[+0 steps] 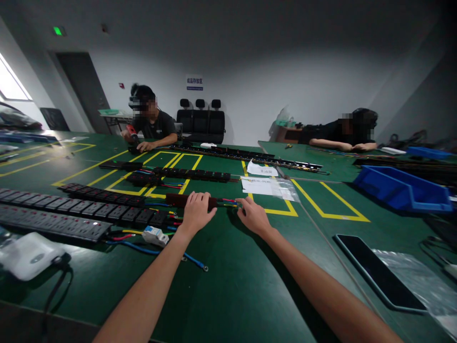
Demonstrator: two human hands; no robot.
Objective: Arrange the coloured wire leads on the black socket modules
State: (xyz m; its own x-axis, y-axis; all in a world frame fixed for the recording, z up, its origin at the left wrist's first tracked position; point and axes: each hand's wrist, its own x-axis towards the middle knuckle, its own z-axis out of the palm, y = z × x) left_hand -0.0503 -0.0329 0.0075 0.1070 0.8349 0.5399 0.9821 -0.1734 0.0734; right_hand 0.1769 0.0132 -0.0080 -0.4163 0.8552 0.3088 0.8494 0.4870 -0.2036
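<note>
My left hand [197, 209] lies over a dark red-brown strip [174, 199], fingers on its far side and thumb on the near side. From the strip's right end runs a short bundle of coloured wires [227, 202]. At the end of that bundle my right hand [252, 214] is closed, fingertips pinched on the wires. Left of my left hand lie long black socket strips [89, 206] with loose wire ends. Nearer me, a white circuit breaker [155, 236] rests by a blue wire [185, 258] tipped with a ring terminal.
Beyond my hands lie more black strips [203, 174] and paper labels [266, 186]. A blue bin [400, 190], a phone [378, 271] and a plastic bag [421, 281] are at right. A white device [34, 257] sits at left. Two people work across the green table [250, 286].
</note>
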